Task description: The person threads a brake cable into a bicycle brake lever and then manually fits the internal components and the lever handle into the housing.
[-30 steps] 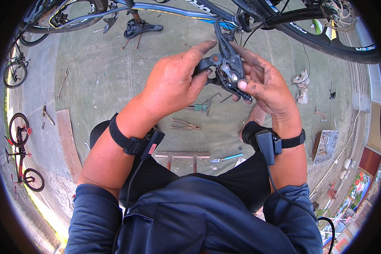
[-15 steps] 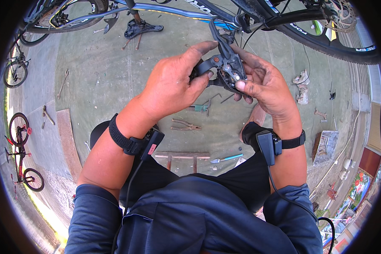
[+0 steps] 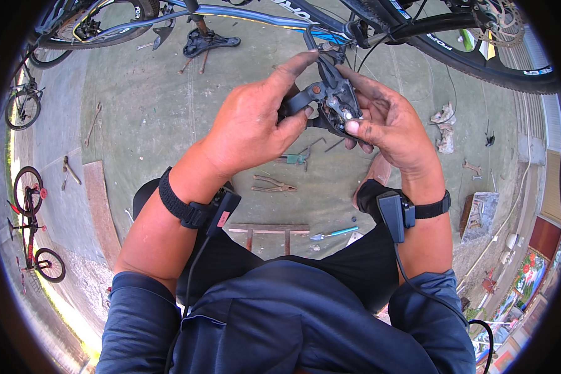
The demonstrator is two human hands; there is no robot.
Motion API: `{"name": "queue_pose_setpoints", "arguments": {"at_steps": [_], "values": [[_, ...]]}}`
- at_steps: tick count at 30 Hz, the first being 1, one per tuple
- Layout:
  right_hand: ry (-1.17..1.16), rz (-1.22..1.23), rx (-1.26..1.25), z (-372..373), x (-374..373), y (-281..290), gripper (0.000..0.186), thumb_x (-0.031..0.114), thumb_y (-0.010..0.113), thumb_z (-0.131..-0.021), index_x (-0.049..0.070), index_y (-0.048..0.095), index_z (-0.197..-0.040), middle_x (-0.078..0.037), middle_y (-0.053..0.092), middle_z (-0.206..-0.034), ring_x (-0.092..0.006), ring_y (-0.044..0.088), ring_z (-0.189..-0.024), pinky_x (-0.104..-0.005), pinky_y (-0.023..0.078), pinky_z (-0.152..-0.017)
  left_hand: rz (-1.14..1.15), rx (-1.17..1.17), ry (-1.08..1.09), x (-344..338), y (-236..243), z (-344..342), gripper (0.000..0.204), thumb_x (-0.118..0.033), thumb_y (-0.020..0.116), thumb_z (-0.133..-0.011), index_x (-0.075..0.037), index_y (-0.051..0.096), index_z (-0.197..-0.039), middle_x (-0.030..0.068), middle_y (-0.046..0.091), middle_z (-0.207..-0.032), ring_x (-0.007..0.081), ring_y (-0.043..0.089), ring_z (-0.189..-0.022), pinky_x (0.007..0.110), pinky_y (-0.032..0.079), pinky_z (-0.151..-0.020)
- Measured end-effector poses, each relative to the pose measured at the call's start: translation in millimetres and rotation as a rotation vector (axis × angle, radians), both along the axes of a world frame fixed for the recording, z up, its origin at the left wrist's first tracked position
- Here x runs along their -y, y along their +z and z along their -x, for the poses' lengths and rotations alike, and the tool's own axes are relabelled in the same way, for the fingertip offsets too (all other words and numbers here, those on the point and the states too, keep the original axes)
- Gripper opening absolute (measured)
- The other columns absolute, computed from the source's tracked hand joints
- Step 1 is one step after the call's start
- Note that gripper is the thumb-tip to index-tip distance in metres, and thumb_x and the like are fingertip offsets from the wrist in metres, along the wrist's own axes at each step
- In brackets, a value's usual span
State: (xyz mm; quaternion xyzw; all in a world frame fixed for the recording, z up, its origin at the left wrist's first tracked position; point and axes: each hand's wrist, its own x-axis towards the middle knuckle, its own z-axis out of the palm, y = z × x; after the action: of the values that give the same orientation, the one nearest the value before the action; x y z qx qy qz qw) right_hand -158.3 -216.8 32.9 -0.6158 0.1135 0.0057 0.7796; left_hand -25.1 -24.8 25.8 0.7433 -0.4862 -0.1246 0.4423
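Since half a second ago, the index finger of the left hand point(image 3: 249, 121) has risen a little, and its tip now lies over the lever blade of the black bicycle lever unit point(image 3: 339, 105). This blade shows a slightly different angle, while the right hand point(image 3: 397, 132) looks almost unchanged. Both hands are grasping the unit: the left holds its clamp side between thumb and fingers, the right supports its body, with the thumb near the open mechanism. The unit is held above the green floor point(image 3: 162, 118), close to the blue bicycle frame point(image 3: 274, 17). On the floor at right stands a grey box-like object point(image 3: 478, 215) with a brown side; its content is too small to tell. Pliers point(image 3: 274, 184) lie below the hands.
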Motion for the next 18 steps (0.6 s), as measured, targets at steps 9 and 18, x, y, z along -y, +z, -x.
{"name": "queue_pose_setpoints", "arguments": {"at_steps": [9,18], "values": [[0.053,0.032,-0.023,1.4,-1.7,2.0,0.077,0.010,0.074,-0.079,-0.005,0.037,-0.145,-0.012,0.064,-0.108,-0.0096,0.061,-0.074,-0.0176,0.045,-0.053,-0.126,-0.075,-0.085,-3.0,7.8,-7.9,0.070,0.001,0.067,-0.075,-0.007,0.043,-0.140,0.0068,0.060,-0.071,0.0160,0.058,-0.064,0.029,0.049,-0.063],[0.044,0.014,-0.032,0.6,-2.6,1.2,0.079,0.012,0.076,-0.078,-0.004,0.038,-0.145,-0.011,0.064,-0.108,-0.0111,0.063,-0.073,-0.0183,0.045,-0.052,-0.030,-0.100,-0.009,-2.2,2.5,-8.2,0.055,-0.004,0.071,-0.074,-0.006,0.049,-0.125,0.0110,0.065,-0.073,0.0255,0.063,-0.064,0.034,0.050,-0.060]]}}
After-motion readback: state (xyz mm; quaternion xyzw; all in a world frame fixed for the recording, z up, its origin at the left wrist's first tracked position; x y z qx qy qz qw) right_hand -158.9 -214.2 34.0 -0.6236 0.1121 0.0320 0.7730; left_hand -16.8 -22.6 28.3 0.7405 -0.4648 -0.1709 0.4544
